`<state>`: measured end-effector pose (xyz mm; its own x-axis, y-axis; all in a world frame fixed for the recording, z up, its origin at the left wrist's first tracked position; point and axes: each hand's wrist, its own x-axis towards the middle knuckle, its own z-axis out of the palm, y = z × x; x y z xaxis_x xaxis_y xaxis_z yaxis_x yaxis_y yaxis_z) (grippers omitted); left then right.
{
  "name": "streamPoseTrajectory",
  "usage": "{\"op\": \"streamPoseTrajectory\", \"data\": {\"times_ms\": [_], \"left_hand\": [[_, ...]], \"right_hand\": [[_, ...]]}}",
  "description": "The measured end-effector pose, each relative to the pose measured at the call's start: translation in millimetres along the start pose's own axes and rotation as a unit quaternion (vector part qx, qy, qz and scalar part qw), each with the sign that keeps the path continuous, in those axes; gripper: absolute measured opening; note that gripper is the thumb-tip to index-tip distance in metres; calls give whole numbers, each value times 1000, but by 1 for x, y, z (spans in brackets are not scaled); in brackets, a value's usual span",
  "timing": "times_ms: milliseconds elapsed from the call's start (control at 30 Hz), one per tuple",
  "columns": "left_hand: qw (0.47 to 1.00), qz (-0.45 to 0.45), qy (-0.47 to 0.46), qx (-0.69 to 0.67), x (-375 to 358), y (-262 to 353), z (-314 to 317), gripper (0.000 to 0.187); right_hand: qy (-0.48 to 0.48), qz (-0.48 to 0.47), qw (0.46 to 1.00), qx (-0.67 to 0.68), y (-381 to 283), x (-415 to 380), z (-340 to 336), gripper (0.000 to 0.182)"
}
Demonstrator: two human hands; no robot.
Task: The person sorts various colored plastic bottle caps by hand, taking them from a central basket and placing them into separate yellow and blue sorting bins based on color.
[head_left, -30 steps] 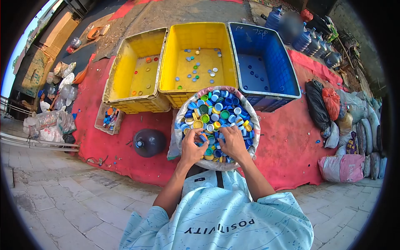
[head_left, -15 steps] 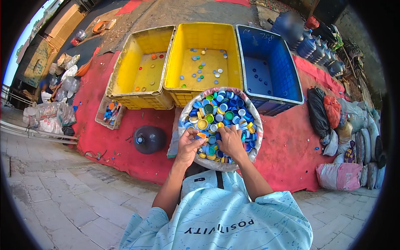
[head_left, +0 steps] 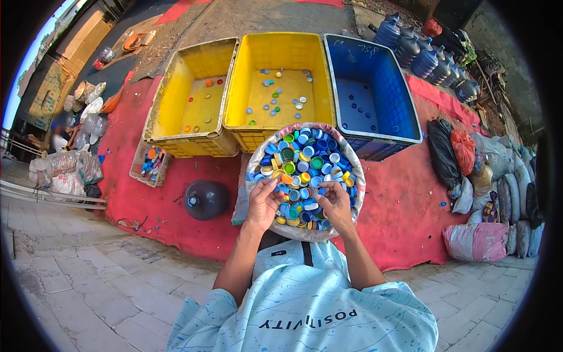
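A round sack point(head_left: 359, 196) with a rolled white rim stands in front of me, heaped with plastic bottle caps point(head_left: 305, 158), mostly blue, with green, yellow and white among them. Over its left side, my left hand point(head_left: 263, 203) is closed in a pinch on an orange bottle cap point(head_left: 286, 179). At the right side of the heap my right hand point(head_left: 336, 206) has thumb and fingers drawn together on a blue bottle cap point(head_left: 322, 190). Both hands are just above the caps.
Beyond the sack are a left yellow crate point(head_left: 153, 120), a middle yellow crate point(head_left: 280, 50) and a blue crate point(head_left: 396, 88), each with scattered caps. A small basket point(head_left: 138, 170) and dark jug point(head_left: 207, 199) lie left. Filled sacks point(head_left: 475, 240) line the right.
My right hand has lifted out of the heap and drawn back a little to the right, now with a blue cap. The left hand still holds the orange cap.
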<state>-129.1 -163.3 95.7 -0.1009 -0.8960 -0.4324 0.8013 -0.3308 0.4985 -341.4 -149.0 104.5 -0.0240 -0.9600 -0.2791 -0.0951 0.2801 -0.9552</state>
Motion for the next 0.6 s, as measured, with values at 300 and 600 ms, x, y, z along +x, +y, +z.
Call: {"op": "streamPoseTrajectory", "data": {"times_ms": [300, 600], "left_hand": [[999, -14, -44, 18, 0, -2, 6, 20], [998, -59, 2, -39, -2, -7, 0, 12]], "right_hand": [[-24, 87, 880, 467, 11, -23, -17, 19], [-86, -147, 889, -425, 5, -49, -5, 34]]}}
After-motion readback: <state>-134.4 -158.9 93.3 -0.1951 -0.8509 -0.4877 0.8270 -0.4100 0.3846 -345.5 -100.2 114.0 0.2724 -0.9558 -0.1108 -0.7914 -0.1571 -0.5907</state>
